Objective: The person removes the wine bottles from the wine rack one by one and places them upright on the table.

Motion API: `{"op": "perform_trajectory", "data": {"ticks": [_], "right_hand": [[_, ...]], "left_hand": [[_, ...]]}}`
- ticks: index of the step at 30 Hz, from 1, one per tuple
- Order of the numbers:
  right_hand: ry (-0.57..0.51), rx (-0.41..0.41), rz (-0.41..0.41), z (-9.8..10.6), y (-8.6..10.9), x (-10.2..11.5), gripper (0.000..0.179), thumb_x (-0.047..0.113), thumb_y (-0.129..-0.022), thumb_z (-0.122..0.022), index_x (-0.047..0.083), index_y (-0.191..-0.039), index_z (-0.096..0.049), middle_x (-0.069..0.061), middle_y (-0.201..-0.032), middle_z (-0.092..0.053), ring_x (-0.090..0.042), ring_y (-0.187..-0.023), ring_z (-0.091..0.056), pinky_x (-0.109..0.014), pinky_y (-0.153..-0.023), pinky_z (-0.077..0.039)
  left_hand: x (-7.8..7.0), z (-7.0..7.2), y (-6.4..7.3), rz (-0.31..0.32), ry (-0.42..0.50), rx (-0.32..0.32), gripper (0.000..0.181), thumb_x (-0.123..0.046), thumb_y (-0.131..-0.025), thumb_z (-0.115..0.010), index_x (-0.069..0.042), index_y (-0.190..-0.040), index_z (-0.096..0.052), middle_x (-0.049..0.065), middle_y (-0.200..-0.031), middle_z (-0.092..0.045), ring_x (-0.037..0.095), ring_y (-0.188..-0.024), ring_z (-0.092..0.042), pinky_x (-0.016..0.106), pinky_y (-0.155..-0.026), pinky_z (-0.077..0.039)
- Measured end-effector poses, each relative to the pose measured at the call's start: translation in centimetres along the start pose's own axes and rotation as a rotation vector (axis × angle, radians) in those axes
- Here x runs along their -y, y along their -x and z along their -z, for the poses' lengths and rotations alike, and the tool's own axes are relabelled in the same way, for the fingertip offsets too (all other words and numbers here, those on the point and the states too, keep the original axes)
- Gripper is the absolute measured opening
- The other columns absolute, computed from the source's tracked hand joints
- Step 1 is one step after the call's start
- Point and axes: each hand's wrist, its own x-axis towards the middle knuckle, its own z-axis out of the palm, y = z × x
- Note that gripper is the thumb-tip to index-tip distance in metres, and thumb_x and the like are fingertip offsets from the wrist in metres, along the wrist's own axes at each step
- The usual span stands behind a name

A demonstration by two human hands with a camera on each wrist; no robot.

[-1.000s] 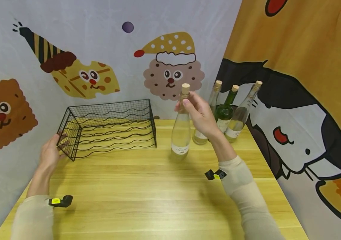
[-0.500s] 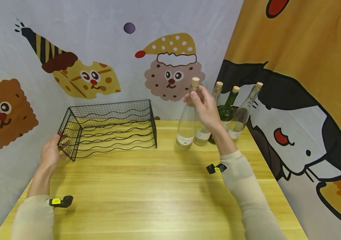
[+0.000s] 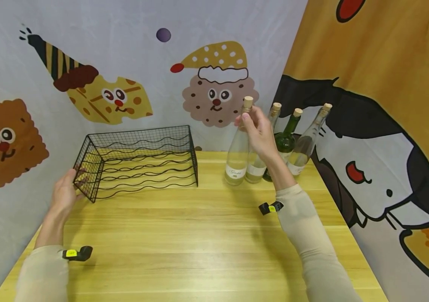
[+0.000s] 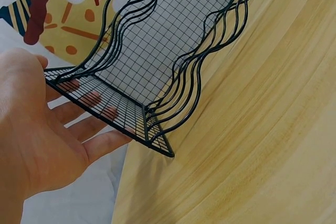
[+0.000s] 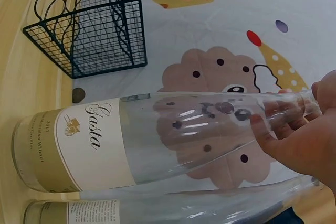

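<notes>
My right hand (image 3: 260, 130) grips a clear glass bottle (image 3: 237, 157) by its neck, just below the cork, with thumb and fingers round it. The bottle is almost upright, its base right at the tabletop; its cream label (image 5: 94, 145) shows in the right wrist view. Beside it stand another clear bottle (image 3: 255, 170), a green bottle (image 3: 284, 140) and a third clear bottle (image 3: 302, 149), all corked and partly overlapped by my hand or each other. At the left, my left hand (image 3: 63, 191) rests with extended fingers against the end panel of a black wire wine rack (image 3: 144, 135).
The wooden table (image 3: 184, 247) reaches back to a wall cloth (image 3: 131, 33) printed with cartoon food. A second printed cloth (image 3: 380, 84) hangs along the right side, close to the bottles. Wavy wires (image 4: 194, 77) span the rack's open front and inside.
My right hand has moved right and back with the clear bottle, bringing it beside the other bottles. My left hand and the wine rack stay in place.
</notes>
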Motion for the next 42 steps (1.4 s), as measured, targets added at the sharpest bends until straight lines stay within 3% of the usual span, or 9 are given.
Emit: {"op": "perform_trajectory", "data": {"ticks": [9,18,30,39,42], "right_hand": [[0.021,-0.021,0.005,0.3,-0.3,-0.7,0.038,0.033,-0.121,-0.054,0.011,-0.153,-0.060,-0.012,-0.122,-0.074,-0.026,-0.118,-0.074,-0.043,-0.112,-0.066],[0.030,-0.030,0.000,0.5,-0.3,-1.4,0.038,0.032,-0.121,-0.054,0.010,-0.152,-0.060,-0.012,-0.121,-0.074,-0.022,-0.116,-0.073,-0.037,-0.108,-0.066],[0.025,-0.019,0.009,0.5,-0.3,-2.0,0.038,0.029,-0.122,-0.054,0.008,-0.152,-0.060,-0.020,-0.126,-0.073,-0.026,-0.119,-0.074,-0.041,-0.111,-0.066],[0.017,-0.004,0.001,0.7,-0.4,-2.0,0.037,0.025,-0.122,-0.053,0.003,-0.151,-0.059,-0.023,-0.129,-0.072,-0.020,-0.116,-0.074,-0.041,-0.110,-0.066],[-0.004,-0.001,-0.002,0.7,-0.4,-2.0,0.037,0.023,-0.122,-0.053,0.001,-0.151,-0.058,-0.025,-0.130,-0.071,-0.019,-0.116,-0.073,-0.043,-0.109,-0.065]], "left_hand": [[-0.4,-0.1,0.1,0.012,-0.008,0.004,0.079,-0.057,-0.121,-0.009,-0.008,-0.179,0.016,0.016,-0.186,0.028,0.045,-0.172,0.024,0.085,-0.133,-0.020],[-0.4,-0.1,0.2,0.022,-0.024,0.007,0.079,-0.057,-0.121,-0.008,-0.007,-0.179,0.016,0.017,-0.186,0.027,0.046,-0.172,0.023,0.085,-0.132,-0.021],[-0.2,0.0,0.2,0.021,-0.014,0.010,0.080,-0.057,-0.121,-0.008,-0.007,-0.178,0.016,0.017,-0.185,0.028,0.045,-0.171,0.026,0.086,-0.132,-0.018],[-0.1,0.1,0.1,0.013,-0.019,0.005,0.081,-0.058,-0.121,-0.008,-0.007,-0.178,0.017,0.018,-0.185,0.029,0.047,-0.171,0.025,0.087,-0.131,-0.020],[0.0,0.1,0.1,0.017,-0.038,0.003,0.081,-0.058,-0.120,-0.007,-0.007,-0.179,0.016,0.019,-0.185,0.028,0.047,-0.171,0.025,0.084,-0.135,-0.015]]}}
